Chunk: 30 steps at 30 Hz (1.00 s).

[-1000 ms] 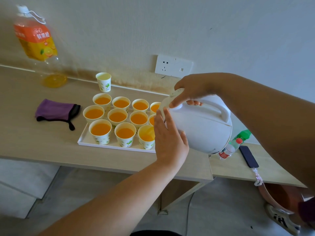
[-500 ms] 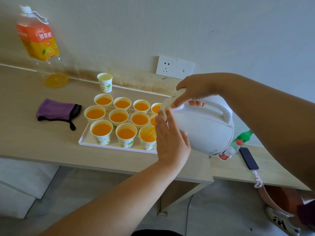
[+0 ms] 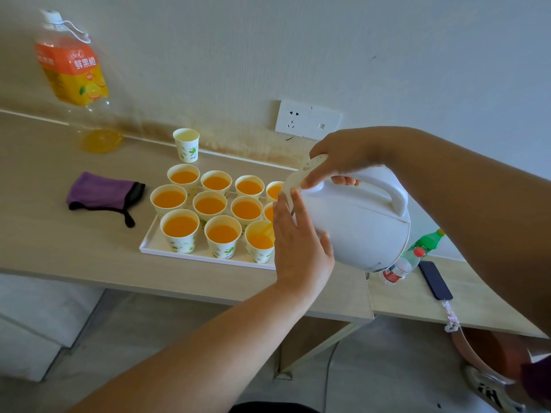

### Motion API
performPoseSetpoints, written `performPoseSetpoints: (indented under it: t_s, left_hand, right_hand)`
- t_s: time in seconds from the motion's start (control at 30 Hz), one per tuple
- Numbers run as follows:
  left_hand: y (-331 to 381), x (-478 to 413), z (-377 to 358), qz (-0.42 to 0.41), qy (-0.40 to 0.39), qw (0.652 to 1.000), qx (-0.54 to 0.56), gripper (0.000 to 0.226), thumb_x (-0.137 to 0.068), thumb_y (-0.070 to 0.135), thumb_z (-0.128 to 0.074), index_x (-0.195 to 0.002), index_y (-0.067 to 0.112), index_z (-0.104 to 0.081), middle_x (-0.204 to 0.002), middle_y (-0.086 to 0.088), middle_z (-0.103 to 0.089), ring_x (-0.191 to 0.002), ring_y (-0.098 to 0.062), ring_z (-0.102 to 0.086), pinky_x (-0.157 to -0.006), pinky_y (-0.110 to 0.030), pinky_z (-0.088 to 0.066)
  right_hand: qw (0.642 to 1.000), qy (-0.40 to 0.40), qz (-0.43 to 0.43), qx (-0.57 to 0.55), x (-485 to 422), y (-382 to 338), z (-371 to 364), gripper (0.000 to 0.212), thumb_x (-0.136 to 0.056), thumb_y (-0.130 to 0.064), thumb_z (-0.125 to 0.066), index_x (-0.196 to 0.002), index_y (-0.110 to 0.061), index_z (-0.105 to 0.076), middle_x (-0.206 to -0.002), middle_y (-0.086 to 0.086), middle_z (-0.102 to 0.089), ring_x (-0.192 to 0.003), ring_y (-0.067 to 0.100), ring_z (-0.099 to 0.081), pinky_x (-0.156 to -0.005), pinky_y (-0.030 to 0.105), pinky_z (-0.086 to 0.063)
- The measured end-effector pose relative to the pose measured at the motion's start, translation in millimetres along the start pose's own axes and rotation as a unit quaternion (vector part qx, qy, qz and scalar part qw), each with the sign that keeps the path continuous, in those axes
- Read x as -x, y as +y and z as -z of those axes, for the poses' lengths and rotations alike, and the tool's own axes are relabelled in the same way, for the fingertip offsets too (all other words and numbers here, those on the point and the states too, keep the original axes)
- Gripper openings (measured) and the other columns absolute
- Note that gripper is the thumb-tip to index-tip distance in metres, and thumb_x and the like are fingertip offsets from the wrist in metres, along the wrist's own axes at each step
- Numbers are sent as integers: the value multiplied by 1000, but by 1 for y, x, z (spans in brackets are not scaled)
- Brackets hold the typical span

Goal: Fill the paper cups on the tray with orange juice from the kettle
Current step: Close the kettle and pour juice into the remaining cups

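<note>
The right hand (image 3: 343, 156) grips the tilted white kettle (image 3: 357, 228) by its handle over the right end of the tray (image 3: 155, 242). The left hand (image 3: 298, 245), fingers straight, presses the kettle's side. The tray lies near the front edge of the table (image 3: 74, 248), with bare surface to its left. Eleven paper cups (image 3: 179, 226) of juice show on it, perhaps more hidden. A lone cup (image 3: 186, 144) stands by the wall.
</note>
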<state>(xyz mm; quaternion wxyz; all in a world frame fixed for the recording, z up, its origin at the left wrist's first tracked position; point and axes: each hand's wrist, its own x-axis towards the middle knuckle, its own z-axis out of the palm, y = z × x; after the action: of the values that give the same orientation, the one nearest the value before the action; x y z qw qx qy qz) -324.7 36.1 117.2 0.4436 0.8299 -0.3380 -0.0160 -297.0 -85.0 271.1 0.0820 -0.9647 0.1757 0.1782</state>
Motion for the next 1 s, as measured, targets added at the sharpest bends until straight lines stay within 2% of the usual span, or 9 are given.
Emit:
performPoseSetpoints:
  t_s: [0.13, 0.47, 0.77, 1.0]
  left_hand:
    - [2, 1, 3, 0, -1, 1000, 6, 81, -94, 30, -54, -151, 11, 1, -159, -14, 2, -147, -29, -1, -118, -38, -20]
    - [2, 0, 6, 7, -4, 1000, -3, 80, -95, 31, -53, -151, 11, 1, -159, -14, 2, -147, -29, -2, -117, -40, -24]
    - [3, 0, 5, 6, -5, 1000, -1, 81, -95, 33, -52, -151, 12, 2, -159, -13, 3, -147, -28, -1, -118, -37, -21]
    - [4, -2, 7, 9, -15, 1000, -8, 81, -96, 35, -49, -151, 13, 5, -160, -11, 7, -147, -26, 2, -119, -36, -18]
  right_hand:
    - [1000, -2, -4, 4, 0, -1, 2, 44, -77, -56, -65, -79, -12, -58, -61, 1, -63, -53, 16, -59, -72, 30, -48]
    - [1000, -4, 0, 12, 2, -6, 3, 44, -79, -55, -64, -80, -11, -58, -63, 2, -64, -54, 16, -59, -68, 28, -45]
    - [1000, -9, -5, 15, 2, -4, 6, 43, -78, -56, -64, -78, -13, -59, -61, 1, -64, -54, 15, -59, -77, 32, -48]
    - [1000, -11, -8, 19, 2, -6, 8, 44, -78, -57, -64, -79, -13, -59, -62, 1, -64, -54, 16, -60, -74, 31, -47]
